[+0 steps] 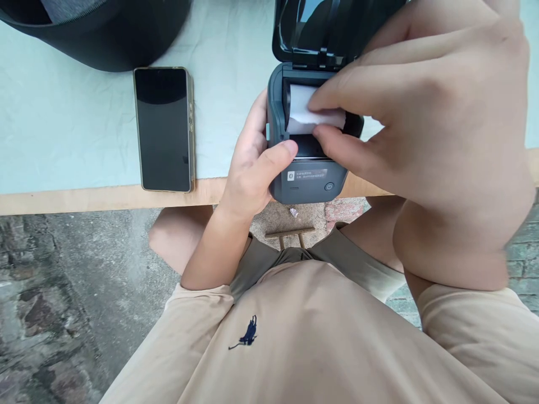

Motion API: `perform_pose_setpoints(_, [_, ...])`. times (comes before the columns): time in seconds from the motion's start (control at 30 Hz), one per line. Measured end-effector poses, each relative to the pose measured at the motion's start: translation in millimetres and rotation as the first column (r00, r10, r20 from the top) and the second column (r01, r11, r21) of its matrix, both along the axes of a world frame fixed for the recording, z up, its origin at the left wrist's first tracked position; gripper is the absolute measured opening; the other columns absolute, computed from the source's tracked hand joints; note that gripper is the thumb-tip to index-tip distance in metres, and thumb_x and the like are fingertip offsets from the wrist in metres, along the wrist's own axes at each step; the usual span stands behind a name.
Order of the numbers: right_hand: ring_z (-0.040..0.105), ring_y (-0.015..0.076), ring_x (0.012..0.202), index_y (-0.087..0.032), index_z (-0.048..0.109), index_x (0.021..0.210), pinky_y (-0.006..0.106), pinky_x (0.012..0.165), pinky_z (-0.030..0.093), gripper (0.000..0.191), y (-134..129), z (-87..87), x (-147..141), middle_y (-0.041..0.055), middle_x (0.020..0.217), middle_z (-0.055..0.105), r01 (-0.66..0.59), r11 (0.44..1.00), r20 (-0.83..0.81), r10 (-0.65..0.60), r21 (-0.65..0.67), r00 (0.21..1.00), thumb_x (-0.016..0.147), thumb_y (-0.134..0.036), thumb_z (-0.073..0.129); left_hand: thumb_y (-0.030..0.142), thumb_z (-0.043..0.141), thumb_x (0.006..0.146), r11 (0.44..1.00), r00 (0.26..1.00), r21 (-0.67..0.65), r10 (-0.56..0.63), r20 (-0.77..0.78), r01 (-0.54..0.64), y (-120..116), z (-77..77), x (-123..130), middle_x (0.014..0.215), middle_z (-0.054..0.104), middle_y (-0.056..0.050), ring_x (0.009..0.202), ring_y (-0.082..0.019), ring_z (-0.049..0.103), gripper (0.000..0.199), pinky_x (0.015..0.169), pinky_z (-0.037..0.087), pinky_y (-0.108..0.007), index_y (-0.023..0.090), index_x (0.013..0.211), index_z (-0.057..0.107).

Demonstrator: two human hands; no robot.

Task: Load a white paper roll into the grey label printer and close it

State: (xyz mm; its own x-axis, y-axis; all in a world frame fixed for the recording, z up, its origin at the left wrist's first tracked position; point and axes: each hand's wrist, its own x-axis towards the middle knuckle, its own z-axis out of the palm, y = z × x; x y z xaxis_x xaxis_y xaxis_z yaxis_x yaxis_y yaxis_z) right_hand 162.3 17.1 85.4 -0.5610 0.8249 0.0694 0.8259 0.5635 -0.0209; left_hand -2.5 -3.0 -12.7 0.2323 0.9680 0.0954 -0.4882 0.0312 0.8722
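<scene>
A dark grey label printer (305, 182) has its black lid (322, 31) swung up, away from me. Its left side rests in my left hand (252, 163), whose thumb lies on the front edge of the paper bay. Inside the bay sits a white paper roll (301, 104) with a torn edge. My right hand (429, 106) reaches over from the right, thumb and forefinger on the roll's paper. The other right fingers are curled near the lid, and part of the roll's right end is hidden behind them.
A smartphone (163, 132) with a dark screen lies left of the printer on the pale table cover (227, 45). Beyond it stands a large black container (113, 39). The table's wooden edge (84, 201) runs in front of my legs, with concrete floor below.
</scene>
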Motion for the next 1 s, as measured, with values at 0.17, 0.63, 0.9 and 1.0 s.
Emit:
perform_pose_setpoints(0.17, [0.061, 0.0244, 0.097, -0.027, 0.066, 0.088, 0.049, 0.077, 0.045, 0.034, -4, -7.7, 1, -0.0014, 0.074, 0.063, -0.070, 0.987, -0.151, 0.092, 0.144, 0.984, 0.090, -0.027, 0.032, 0.045, 0.063, 0.074, 1.000, 0.998, -0.007, -0.022, 0.063, 0.023, 0, 1.5, 0, 0.104, 0.062, -0.004, 0.103, -0.027, 0.063, 0.038, 0.086, 0.053, -0.039, 0.029, 0.108, 0.056])
perform_pose_setpoints(0.63, [0.062, 0.0175, 0.091, -0.027, 0.064, 0.082, 0.040, 0.077, 0.042, 0.010, -12, -21.7, 2, -0.0112, 0.091, 0.070, -0.268, 0.932, -0.380, 0.346, 0.244, 0.858, 0.084, -0.029, 0.055, 0.030, 0.065, 0.080, 0.990, 0.996, -0.140, -0.020, 0.082, 0.032, -7, 21.8, -4, 0.101, 0.064, 0.000, 0.125, -0.028, 0.051, 0.025, 0.098, 0.049, -0.036, 0.029, 0.104, 0.058])
perform_pose_setpoints(0.9, [0.057, 0.0166, 0.102, -0.022, 0.064, 0.094, 0.034, 0.093, 0.050, 0.020, -16, -27.4, 3, 0.0003, 0.100, 0.064, -0.006, 0.998, -0.704, 0.047, 0.061, 0.708, 0.086, -0.035, 0.050, 0.042, 0.077, 0.065, 0.997, 0.998, -0.042, 0.062, 0.000, -0.062, -2, 4.4, -4, 0.095, 0.065, -0.001, 0.100, -0.025, 0.065, 0.048, 0.087, 0.054, -0.036, 0.027, 0.105, 0.056])
perform_pose_setpoints(1.0, [0.052, 0.0186, 0.109, -0.021, 0.056, 0.111, 0.031, 0.083, 0.052, 0.033, -22, -35.1, -2, 0.0024, 0.112, 0.056, 0.114, 0.987, -0.728, -0.161, -0.115, 0.666, 0.084, -0.039, 0.049, 0.037, 0.081, 0.061, 0.994, 0.998, -0.092, 0.052, -0.047, -0.056, -4, 9.3, -6, 0.099, 0.065, -0.004, 0.109, -0.028, 0.062, 0.052, 0.094, 0.051, -0.039, 0.026, 0.105, 0.056])
